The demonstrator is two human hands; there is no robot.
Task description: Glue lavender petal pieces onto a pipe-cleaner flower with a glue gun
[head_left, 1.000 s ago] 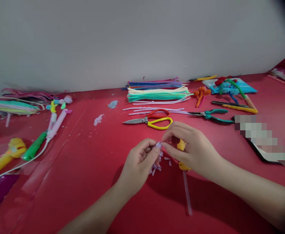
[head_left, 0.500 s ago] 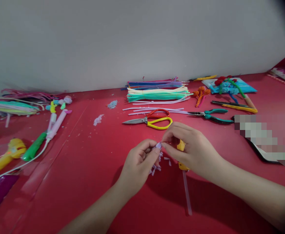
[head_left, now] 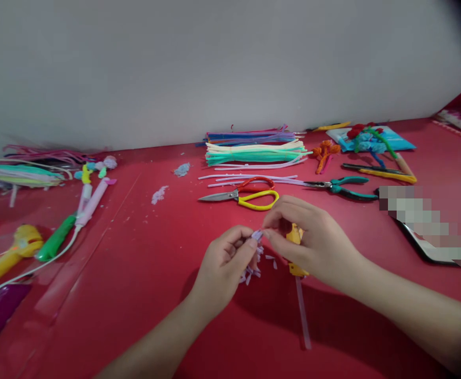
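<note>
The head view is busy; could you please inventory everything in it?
Strips: several, lilac, front centre
Scissors: one whole pair, red and yellow, centre
Pliers: one, teal, right
Loose stems: several, lilac, behind scissors
Stem bundles: several, mixed, back
Fluff piles: two, blue and lilac, left
Plastic tools: two, yellow, front centre and left
Rod: one, translucent, front centre
Corded tool: one, lilac, left
Handle: one, green, left
Flat object: one, purple, lower left
Packet: one, blue, back right
Fuzzy crafts: several, mixed, back
Pixelated object: one, unclear, right
Table: one, red, beneath
Wall: one, grey, back
Left hand: one, pinching strips
Right hand: one, touching strips
</note>
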